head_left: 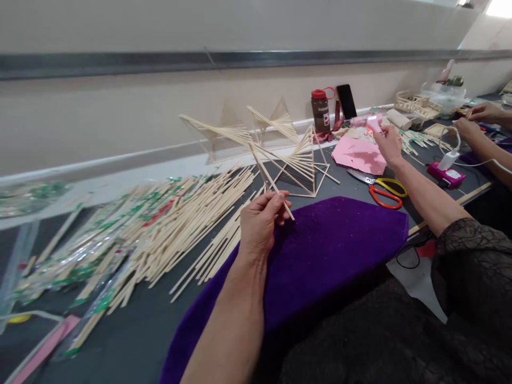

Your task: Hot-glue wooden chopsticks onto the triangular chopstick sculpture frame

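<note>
My left hand point(262, 221) is closed, pinching a thin wooden chopstick point(270, 181) between thumb and fingers above the purple cloth point(328, 245). Just behind it stands a twisted open frame point(306, 162) built of chopsticks. To the right, my right hand point(390, 145) is wrapped round a pink glue gun point(375, 124), whose nozzle end is hard to make out. Beneath the gun lies a pink sheet point(356, 154). Scissors point(380, 189) with one yellow and one red handle rest close to my right forearm.
Loose chopsticks point(200, 218) and plastic-wrapped ones point(100, 245) spread over the left of the table. Along the wall stand two more stick frames point(224, 133), a bottle point(321, 112) and a phone point(346, 101). A purple power block point(446, 175) and another person's hands point(474, 125) are at right.
</note>
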The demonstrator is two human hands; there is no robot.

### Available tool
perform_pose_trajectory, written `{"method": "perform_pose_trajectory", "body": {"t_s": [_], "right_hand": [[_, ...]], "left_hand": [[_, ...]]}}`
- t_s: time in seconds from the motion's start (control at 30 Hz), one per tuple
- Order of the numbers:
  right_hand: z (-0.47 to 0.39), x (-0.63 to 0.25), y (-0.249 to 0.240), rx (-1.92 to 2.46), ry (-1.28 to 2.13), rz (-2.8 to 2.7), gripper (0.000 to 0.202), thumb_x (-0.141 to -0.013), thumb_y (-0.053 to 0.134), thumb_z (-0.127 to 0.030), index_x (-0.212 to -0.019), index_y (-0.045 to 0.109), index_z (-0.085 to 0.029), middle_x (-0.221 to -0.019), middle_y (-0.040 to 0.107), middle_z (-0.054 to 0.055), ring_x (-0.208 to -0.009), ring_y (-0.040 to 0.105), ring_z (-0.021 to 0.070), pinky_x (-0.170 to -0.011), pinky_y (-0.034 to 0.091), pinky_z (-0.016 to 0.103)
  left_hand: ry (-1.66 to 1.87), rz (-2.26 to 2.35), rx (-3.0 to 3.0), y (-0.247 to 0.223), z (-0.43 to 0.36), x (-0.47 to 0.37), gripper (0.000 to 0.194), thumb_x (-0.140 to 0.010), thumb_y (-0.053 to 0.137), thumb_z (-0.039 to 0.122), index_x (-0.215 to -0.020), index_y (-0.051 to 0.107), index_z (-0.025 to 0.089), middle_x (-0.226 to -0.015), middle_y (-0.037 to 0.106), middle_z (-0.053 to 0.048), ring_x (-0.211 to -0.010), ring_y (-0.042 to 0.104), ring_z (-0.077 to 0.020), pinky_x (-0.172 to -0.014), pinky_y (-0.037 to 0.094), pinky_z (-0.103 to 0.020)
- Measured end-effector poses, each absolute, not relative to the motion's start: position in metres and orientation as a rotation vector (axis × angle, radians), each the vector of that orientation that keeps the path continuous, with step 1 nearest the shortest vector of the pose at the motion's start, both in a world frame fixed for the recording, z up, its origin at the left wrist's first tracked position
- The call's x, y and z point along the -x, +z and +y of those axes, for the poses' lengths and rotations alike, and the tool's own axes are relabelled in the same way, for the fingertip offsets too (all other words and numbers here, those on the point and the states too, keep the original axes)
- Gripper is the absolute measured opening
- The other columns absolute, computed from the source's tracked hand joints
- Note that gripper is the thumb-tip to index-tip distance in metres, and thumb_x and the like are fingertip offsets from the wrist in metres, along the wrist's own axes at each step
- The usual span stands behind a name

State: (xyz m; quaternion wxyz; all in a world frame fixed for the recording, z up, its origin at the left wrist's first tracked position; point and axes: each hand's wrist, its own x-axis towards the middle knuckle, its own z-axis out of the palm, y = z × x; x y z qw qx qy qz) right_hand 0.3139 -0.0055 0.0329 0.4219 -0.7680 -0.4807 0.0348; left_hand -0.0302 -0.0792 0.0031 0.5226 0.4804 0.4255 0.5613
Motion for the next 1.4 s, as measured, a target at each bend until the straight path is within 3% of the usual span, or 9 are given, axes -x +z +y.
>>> {"method": "perform_pose_trajectory", "body": {"t_s": [0.1,0.2,0.33,0.53,0.8,0.93,1.07,1.2,1.4], "right_hand": [[-0.018,-0.293,0.046,1.673,0.056,-1.125,0.034,-0.088,0.054,-0.026,-0.12,0.049,-0.017,-0.109,0.062,0.007,-0.094,0.061,0.0155,-0.083,0.049,0.031],[-0.032,-0.255,0.062,1.304,0.442,-1.104,0.008,-0.087,0.054,-0.026,-0.091,0.054,-0.019,-0.078,0.059,0.001,-0.062,0.057,0.0119,-0.055,0.047,0.025],[-0.055,-0.185,0.077,0.984,0.871,-1.315,0.031,-0.088,0.057,-0.046,-0.074,0.054,-0.019,-0.061,0.052,-0.002,-0.042,0.046,0.0081,-0.039,0.038,0.022],[-0.068,-0.102,0.067,0.788,1.516,-1.304,0.043,-0.092,0.051,-0.058,-0.075,0.054,-0.018,-0.061,0.053,-0.002,-0.041,0.048,0.0072,-0.036,0.036,0.021],[-0.065,-0.114,0.061,0.96,1.69,-1.282,0.039,-0.092,0.05,-0.057,-0.084,0.056,-0.019,-0.062,0.059,0.0,-0.048,0.057,0.0117,-0.041,0.044,0.022],[-0.07,-0.122,0.057,0.908,1.739,-1.266,0.034,-0.094,0.046,-0.05,-0.083,0.055,-0.019,-0.059,0.053,-0.001,-0.04,0.046,0.0095,-0.036,0.036,0.022],[-0.073,-0.133,0.051,0.761,1.701,-1.234,0.015,-0.077,0.055,-0.031,-0.084,0.054,-0.018,-0.067,0.055,-0.001,-0.045,0.048,0.0092,-0.04,0.036,0.023],[-0.076,-0.142,0.051,0.593,1.671,-1.33,0.031,-0.055,0.058,-0.014,-0.086,0.056,-0.017,-0.081,0.057,0.0,-0.056,0.051,0.0086,-0.048,0.041,0.023],[-0.083,-0.139,0.054,0.599,1.692,-1.33,0.031,-0.057,0.06,-0.014,-0.088,0.057,-0.017,-0.081,0.057,-0.001,-0.056,0.048,0.0084,-0.048,0.04,0.023]], "left_hand": [[1.384,0.972,-1.056,0.005,-0.077,0.032,0.02,-0.065,0.078,0.033,-0.074,0.071,0.017,-0.06,0.066,0.0,-0.044,0.053,-0.007,-0.037,0.035,-0.016],[1.446,0.911,-0.959,0.007,-0.073,0.038,0.017,-0.068,0.076,0.033,-0.075,0.071,0.018,-0.062,0.068,0.0,-0.045,0.054,-0.0062,-0.037,0.034,-0.016],[1.508,0.863,-0.882,0.008,-0.068,0.049,0.017,-0.074,0.072,0.036,-0.08,0.07,0.02,-0.069,0.071,-0.001,-0.047,0.057,-0.0061,-0.036,0.033,-0.016],[1.571,0.855,-0.834,0.007,-0.067,0.058,0.026,-0.071,0.076,0.039,-0.082,0.067,0.017,-0.07,0.072,-0.002,-0.046,0.059,-0.0068,-0.035,0.032,-0.016],[1.545,0.816,-0.906,0.008,-0.068,0.058,0.024,-0.071,0.076,0.037,-0.081,0.069,0.017,-0.066,0.069,-0.001,-0.043,0.057,-0.006,-0.035,0.034,-0.016],[1.55,0.849,-0.874,0.008,-0.067,0.058,0.014,-0.074,0.072,0.03,-0.08,0.069,0.018,-0.066,0.07,-0.001,-0.042,0.056,-0.0059,-0.035,0.034,-0.016],[1.578,0.851,-0.863,0.005,-0.065,0.059,0.014,-0.073,0.072,0.03,-0.08,0.07,0.017,-0.065,0.071,-0.002,-0.042,0.056,-0.0059,-0.034,0.033,-0.015],[1.583,0.86,-0.873,0.004,-0.064,0.06,0.021,-0.07,0.075,0.034,-0.08,0.069,0.017,-0.064,0.07,-0.002,-0.042,0.056,-0.0055,-0.035,0.034,-0.015],[1.573,0.875,-0.858,0.006,-0.066,0.061,0.028,-0.068,0.077,0.039,-0.081,0.067,0.017,-0.064,0.069,0.0,-0.041,0.053,-0.0054,-0.036,0.03,-0.016]]}}
